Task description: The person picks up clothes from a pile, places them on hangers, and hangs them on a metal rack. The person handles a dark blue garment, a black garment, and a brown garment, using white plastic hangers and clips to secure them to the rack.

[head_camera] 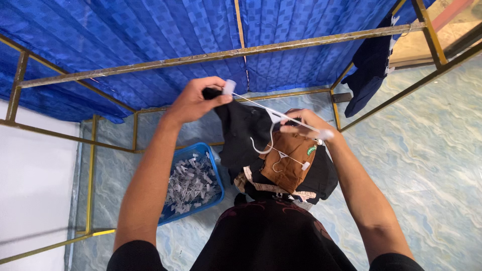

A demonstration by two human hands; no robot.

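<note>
The step in hand appears to be clipping a black garment [241,133] onto a white clip hanger [278,120]. To do it well, keep the hanger bar level between both hands, stretch the fabric edge flat before each clip closes on it, and seat the cloth fully inside the clip so it does not slip out.

The left hand [198,100] has its grip pressed together, pinching the clip at the upper end of the hanger along with a corner of the black garment. The right hand [306,125] has its grip closed around the lower end of the bar, near the other clip.

The garment hangs directly below the left grip and beside the right grip, draping toward a bundle of clothes [288,168] held against the body. A blue basket [213,165] of white clips rests on the floor, well apart from both hands, under a metal rack [201,57].
</note>
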